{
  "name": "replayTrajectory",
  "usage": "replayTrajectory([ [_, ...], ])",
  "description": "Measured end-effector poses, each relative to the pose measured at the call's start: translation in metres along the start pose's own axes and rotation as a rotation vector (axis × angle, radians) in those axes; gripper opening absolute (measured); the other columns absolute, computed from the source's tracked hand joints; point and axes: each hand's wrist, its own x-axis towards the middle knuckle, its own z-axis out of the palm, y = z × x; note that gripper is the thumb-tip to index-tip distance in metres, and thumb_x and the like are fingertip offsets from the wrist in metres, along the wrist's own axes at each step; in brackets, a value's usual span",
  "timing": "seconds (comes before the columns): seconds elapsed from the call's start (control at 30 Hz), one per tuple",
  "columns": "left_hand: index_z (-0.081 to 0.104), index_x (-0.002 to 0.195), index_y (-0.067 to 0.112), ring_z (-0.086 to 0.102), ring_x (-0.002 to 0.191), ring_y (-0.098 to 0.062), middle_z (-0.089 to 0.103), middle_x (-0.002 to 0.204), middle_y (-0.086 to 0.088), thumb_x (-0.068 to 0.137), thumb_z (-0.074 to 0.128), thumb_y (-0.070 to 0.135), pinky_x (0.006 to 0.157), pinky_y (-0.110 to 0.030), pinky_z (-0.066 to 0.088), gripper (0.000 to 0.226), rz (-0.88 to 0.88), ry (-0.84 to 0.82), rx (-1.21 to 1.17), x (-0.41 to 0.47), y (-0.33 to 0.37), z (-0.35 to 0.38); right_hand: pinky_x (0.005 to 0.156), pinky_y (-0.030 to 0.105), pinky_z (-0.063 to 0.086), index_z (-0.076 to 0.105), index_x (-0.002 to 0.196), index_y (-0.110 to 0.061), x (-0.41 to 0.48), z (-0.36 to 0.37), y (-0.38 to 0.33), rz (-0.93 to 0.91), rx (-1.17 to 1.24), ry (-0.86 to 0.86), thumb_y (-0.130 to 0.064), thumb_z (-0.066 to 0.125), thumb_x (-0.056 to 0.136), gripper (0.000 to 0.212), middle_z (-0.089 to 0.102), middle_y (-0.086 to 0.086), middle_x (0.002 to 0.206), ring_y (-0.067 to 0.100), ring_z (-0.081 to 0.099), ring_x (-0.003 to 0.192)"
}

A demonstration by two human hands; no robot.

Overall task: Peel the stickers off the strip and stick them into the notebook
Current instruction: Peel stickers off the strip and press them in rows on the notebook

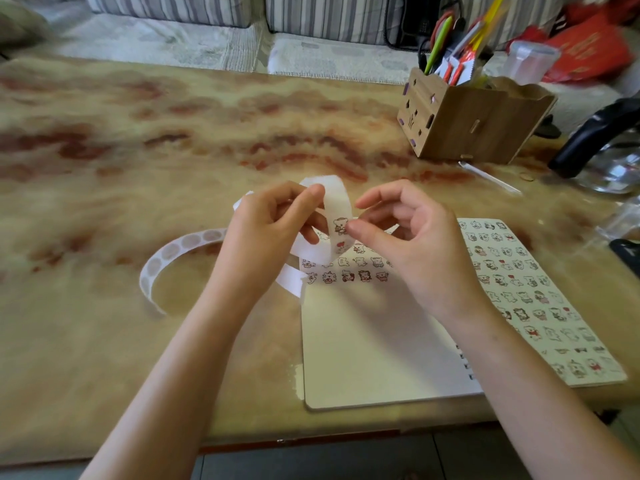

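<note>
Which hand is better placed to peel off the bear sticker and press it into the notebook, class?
Right. The right hand has its thumb tip at the bear sticker, and the open notebook lies just below it. The left hand is busy gripping the strip.

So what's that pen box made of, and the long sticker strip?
The pen box looks like thin wood board: matt brown grain, slotted-together panels, cut-out shapes. The sticker strip seems thin white paper, since it curls in soft loops; its coating I can't tell.
</note>
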Motion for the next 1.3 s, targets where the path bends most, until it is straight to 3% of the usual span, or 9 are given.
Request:
replayTrajectory([
  [0.13,0.07,0.081,0.013,0.059,0.061,-0.004,0.07,0.07,0.005,0.092,0.057,0.032,0.053,-0.016,0.044,0.026,-0.017,-0.081,0.042,-0.0013,0.0006,-0.0007,0.06,0.027,0.042,0.067,0.088,-0.021,0.0004,-0.0014,0.0008,-0.029,-0.033,0.018,-0.012,0.074,0.081,0.013,0.07,-0.003,0.078,0.015,0.061,0.07],
  [0.2,0.071,0.082,0.013,0.06,0.063,-0.003,0.069,0.067,0.007,0.089,0.063,0.029,0.06,-0.027,0.05,0.019,-0.03,-0.111,0.057,-0.0029,0.0009,0.0,0.062,0.03,0.045,0.069,0.087,-0.019,0.0003,-0.0012,0.001,-0.044,-0.054,0.013,-0.01,0.073,0.081,0.011,0.07,-0.004,0.078,0.017,0.063,0.074],
  [0.43,0.072,0.08,0.015,0.06,0.062,-0.002,0.066,0.061,0.013,0.087,0.066,0.024,0.071,-0.042,0.055,0.013,-0.022,-0.119,0.049,-0.004,0.0042,0.0001,0.055,0.018,0.04,0.072,0.083,-0.019,0.0005,-0.0013,0.0025,-0.064,-0.113,0.01,-0.009,0.072,0.082,0.01,0.071,-0.007,0.074,0.007,0.06,0.067],
  [0.7,0.071,0.077,0.019,0.063,0.064,-0.002,0.068,0.064,0.012,0.086,0.066,0.026,0.072,-0.035,0.053,0.013,-0.054,-0.115,0.074,-0.0044,0.0033,0.0018,0.054,0.01,0.035,0.07,0.083,-0.016,-0.0001,-0.0007,0.0021,-0.128,-0.212,0.018,-0.008,0.072,0.082,0.008,0.07,-0.007,0.073,0.01,0.06,0.067],
  [0.87,0.072,0.078,0.018,0.063,0.064,-0.002,0.068,0.063,0.012,0.086,0.065,0.028,0.074,-0.034,0.053,0.015,-0.06,-0.117,0.085,-0.0056,0.0041,0.0021,0.055,0.008,0.035,0.069,0.083,-0.013,-0.0011,-0.0004,0.0015,-0.118,-0.214,0.015,-0.007,0.072,0.082,0.006,0.068,-0.008,0.073,0.003,0.055,0.064],
  [0.97,0.072,0.078,0.018,0.062,0.061,0.0,0.067,0.061,0.014,0.089,0.063,0.028,0.073,-0.034,0.053,0.017,-0.065,-0.106,0.109,-0.0057,0.0037,0.002,0.055,0.008,0.035,0.069,0.083,-0.014,-0.0016,-0.0002,0.0023,-0.074,-0.217,-0.003,-0.009,0.071,0.083,0.006,0.064,-0.01,0.075,-0.001,0.052,0.061],
  [1.13,0.071,0.078,0.015,0.062,0.062,-0.001,0.067,0.061,0.013,0.088,0.063,0.026,0.074,-0.04,0.055,0.017,-0.085,-0.099,0.122,-0.0049,0.0012,0.0017,0.063,0.011,0.034,0.068,0.081,-0.021,-0.0003,-0.0009,0.0043,-0.04,-0.269,-0.034,-0.015,0.072,0.083,0.008,0.058,-0.011,0.083,0.005,0.052,0.072],
  [1.3,0.071,0.08,0.013,0.06,0.058,0.001,0.065,0.058,0.014,0.089,0.062,0.026,0.062,-0.028,0.053,0.018,-0.08,-0.069,0.123,-0.0032,0.0002,0.0008,0.065,0.016,0.039,0.066,0.08,-0.025,-0.0005,-0.0025,-0.0017,-0.032,-0.192,-0.046,-0.016,0.071,0.083,0.012,0.06,-0.012,0.084,0.004,0.052,0.071],
])
